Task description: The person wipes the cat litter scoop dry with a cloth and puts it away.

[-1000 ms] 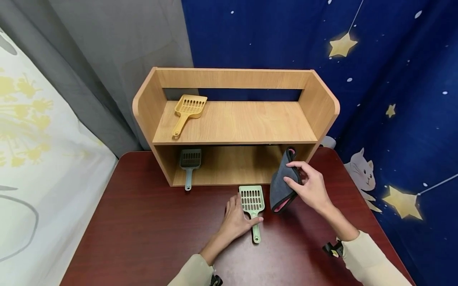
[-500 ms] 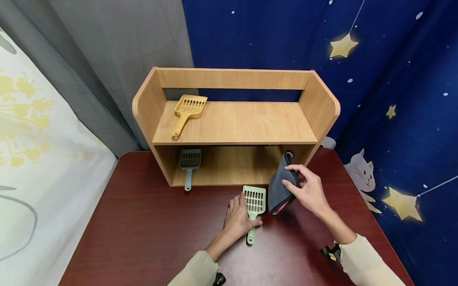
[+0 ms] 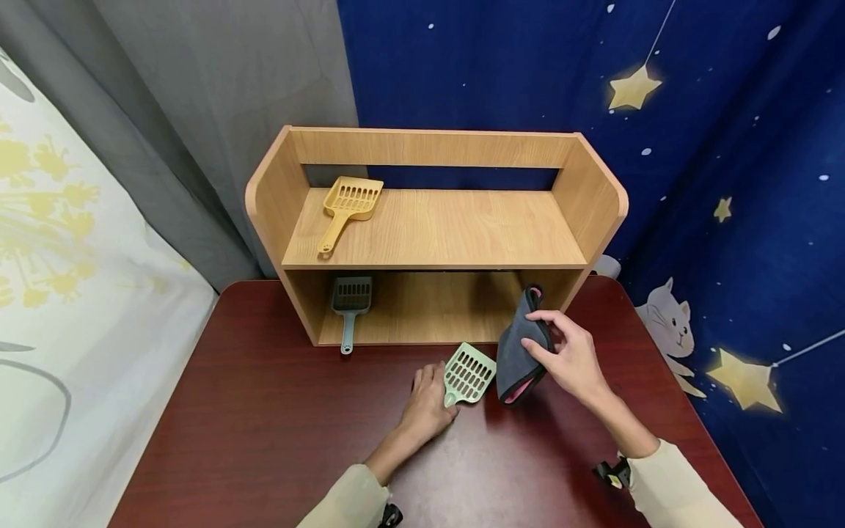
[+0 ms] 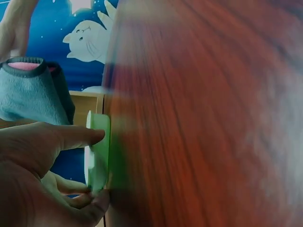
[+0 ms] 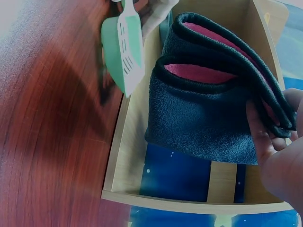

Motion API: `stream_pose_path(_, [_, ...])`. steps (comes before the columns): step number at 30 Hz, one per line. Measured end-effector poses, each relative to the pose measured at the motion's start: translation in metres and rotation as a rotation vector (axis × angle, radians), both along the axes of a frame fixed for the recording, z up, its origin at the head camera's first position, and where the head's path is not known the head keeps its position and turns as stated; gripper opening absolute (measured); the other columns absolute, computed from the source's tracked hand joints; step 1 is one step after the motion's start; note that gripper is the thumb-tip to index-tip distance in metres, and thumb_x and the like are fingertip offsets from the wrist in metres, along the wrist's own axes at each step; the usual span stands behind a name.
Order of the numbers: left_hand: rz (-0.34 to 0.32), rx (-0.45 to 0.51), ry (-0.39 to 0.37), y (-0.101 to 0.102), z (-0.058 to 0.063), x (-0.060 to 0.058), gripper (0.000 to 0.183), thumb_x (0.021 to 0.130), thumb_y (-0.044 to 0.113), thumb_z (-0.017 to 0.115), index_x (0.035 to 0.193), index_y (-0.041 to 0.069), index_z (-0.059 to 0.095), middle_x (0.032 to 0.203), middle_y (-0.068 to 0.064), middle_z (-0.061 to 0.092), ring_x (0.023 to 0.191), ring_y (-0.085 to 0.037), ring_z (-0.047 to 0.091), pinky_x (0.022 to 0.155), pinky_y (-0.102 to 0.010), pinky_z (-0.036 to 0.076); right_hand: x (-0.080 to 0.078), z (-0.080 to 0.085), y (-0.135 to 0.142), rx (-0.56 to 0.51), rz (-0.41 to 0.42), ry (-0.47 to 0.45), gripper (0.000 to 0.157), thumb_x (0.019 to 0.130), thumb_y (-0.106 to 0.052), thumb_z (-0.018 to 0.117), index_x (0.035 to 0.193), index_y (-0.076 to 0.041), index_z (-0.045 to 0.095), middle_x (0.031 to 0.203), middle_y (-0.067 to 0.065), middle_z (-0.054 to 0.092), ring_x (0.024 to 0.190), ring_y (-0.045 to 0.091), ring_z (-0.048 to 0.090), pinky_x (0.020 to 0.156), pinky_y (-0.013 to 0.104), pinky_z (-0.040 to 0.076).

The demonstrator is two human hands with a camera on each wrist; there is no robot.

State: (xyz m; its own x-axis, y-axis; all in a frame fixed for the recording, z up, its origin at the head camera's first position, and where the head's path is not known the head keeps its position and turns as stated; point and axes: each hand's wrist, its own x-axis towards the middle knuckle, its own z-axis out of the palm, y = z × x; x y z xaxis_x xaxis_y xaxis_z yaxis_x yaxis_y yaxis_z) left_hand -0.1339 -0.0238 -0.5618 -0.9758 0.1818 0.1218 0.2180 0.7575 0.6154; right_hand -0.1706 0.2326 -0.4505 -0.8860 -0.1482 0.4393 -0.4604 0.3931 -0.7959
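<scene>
In the head view, my left hand (image 3: 428, 407) holds a pale green litter scoop (image 3: 469, 372) at the table in front of the shelf; the palm hides its handle. The left wrist view has the scoop (image 4: 99, 156) edge-on, between thumb and fingers. Just right of it, my right hand (image 3: 573, 356) pinches a folded grey cloth (image 3: 518, 356) with black trim and a pink inner side. The right wrist view shows the cloth (image 5: 199, 118) hanging in folds, with the slotted scoop (image 5: 125, 49) beside it.
A two-tier wooden shelf (image 3: 436, 227) stands at the back of the dark red table (image 3: 284, 425). A yellow litter scoop (image 3: 350, 205) lies on its upper tier at left. Below, a grey-blue scoop (image 3: 350, 304) lies with its handle over the front edge.
The green scoop has turned, its slotted head now leaning right and its handle gone beneath my left hand. The cloth has come slightly lower, still pinched in my right hand.
</scene>
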Motion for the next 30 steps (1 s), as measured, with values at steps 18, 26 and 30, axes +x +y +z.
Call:
stream_pose_path(18, [0.003, -0.032, 0.030, -0.026, -0.004, -0.006, 0.030, 0.084, 0.014, 0.090, 0.108, 0.001, 0.077, 0.099, -0.009, 0.069, 0.091, -0.024, 0.062, 0.075, -0.038, 0.051, 0.001, -0.001, 0.007, -0.025, 0.008, -0.013, 0.044, 0.085, 0.011, 0.082, 0.124, -0.003, 0.070, 0.105, 0.023, 0.073, 0.083, 0.004, 0.072, 0.066, 0.021, 0.060])
stream_pose_path(26, [-0.012, -0.060, -0.004, -0.038, 0.006, -0.009, 0.027, 0.090, 0.022, 0.086, 0.112, 0.009, 0.078, 0.097, -0.002, 0.070, 0.085, -0.020, 0.067, 0.062, -0.040, 0.052, 0.001, 0.005, 0.011, -0.019, 0.016, -0.005, 0.044, 0.085, 0.011, 0.082, 0.125, -0.003, 0.070, 0.110, 0.021, 0.072, 0.085, 0.005, 0.070, 0.066, 0.021, 0.059])
stream_pose_path(30, [-0.038, -0.079, 0.013, -0.050, 0.018, -0.011, 0.025, 0.093, 0.025, 0.083, 0.115, 0.013, 0.077, 0.100, -0.002, 0.074, 0.081, -0.022, 0.070, 0.058, -0.041, 0.051, -0.002, 0.007, 0.014, 0.017, 0.021, 0.014, 0.043, 0.086, 0.010, 0.081, 0.125, -0.004, 0.071, 0.114, 0.017, 0.070, 0.090, 0.005, 0.067, 0.068, 0.019, 0.059])
